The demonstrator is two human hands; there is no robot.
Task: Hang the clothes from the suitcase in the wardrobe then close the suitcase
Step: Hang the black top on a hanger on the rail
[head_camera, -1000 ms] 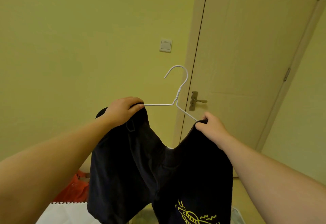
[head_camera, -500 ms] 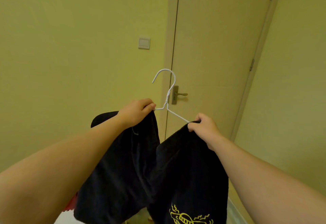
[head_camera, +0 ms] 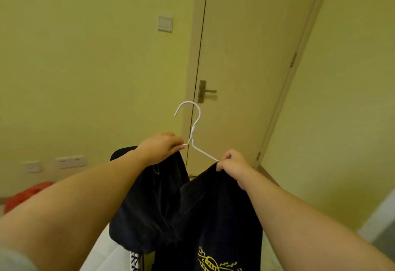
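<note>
The hanger (head_camera: 193, 127) was white. The shirt (head_camera: 205, 213) was black with a yellow drawing (head_camera: 215, 263) on it. The wall (head_camera: 85, 67) was yellow-green, the door (head_camera: 248, 57) was tan, and a red cloth (head_camera: 25, 196) lay low.

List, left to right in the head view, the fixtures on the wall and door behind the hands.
Small white wall plate → wider white double wall socket → grey square light switch → metal lever door handle → metal door hinge.
</note>
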